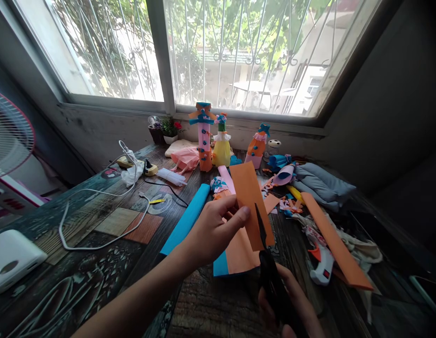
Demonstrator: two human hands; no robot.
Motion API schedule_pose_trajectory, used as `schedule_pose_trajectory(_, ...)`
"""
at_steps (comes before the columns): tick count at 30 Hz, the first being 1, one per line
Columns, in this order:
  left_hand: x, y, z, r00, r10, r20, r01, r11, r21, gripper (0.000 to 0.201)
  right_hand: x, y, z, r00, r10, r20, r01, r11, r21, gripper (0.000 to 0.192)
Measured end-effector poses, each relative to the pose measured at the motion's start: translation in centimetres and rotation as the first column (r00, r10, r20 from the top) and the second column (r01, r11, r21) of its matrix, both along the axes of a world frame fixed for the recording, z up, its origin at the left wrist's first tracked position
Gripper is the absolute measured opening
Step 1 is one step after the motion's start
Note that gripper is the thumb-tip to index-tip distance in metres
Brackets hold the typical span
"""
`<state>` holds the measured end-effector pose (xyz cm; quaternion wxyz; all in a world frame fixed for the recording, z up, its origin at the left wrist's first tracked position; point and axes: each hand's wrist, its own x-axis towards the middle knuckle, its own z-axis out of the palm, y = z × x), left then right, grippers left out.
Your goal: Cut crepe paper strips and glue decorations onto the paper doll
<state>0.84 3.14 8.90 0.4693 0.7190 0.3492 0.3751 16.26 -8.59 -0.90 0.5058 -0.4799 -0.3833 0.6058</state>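
My left hand pinches an upright strip of orange paper between thumb and fingers. My right hand, low at the frame's bottom, grips black scissors whose blades point up along the strip's lower right edge. Under the strip lie a peach sheet and a blue sheet on the dark table. A rolled blue paper lies just left of my left hand.
Decorated paper-covered bottles stand by the window. A glue gun and long orange strip lie right, among paper scraps and cloth. White cable, a power strip, a white device and a fan are left.
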Motion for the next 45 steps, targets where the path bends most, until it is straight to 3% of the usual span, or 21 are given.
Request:
schedule_pose_trajectory(7,0.4,-0.2,-0.4,0.999,-0.041,-0.032,0.041,0.999,-0.006,0.025,0.1,0.5,-1.6,0.998,0.05,0.045,-0.054,0.993,0.104,0.09)
schedule_pose_trajectory(16,1.0,-0.8,-0.1,0.984,-0.141,-0.11,0.144,0.989,0.022,0.025,0.8,0.6,1.0,0.988,0.076,0.138,-0.093,0.988,0.121,0.088)
schedule_pose_trajectory(22,1.2,-1.1,-0.2,0.972,-0.194,-0.135,0.192,0.981,-0.029,0.024,1.1,0.5,1.8,0.984,0.059,0.168,-0.081,0.988,0.128,0.079)
schedule_pose_trajectory(36,1.1,-0.7,-0.3,0.98,-0.145,-0.136,0.151,0.988,0.028,0.025,1.0,0.1,2.0,0.988,0.015,0.152,-0.037,0.989,0.142,0.067)
schedule_pose_trajectory(45,1.1,-0.8,-0.3,0.983,-0.142,-0.117,0.145,0.989,0.013,0.025,0.4,-0.1,0.4,0.994,-0.047,0.102,0.034,0.991,0.13,0.068)
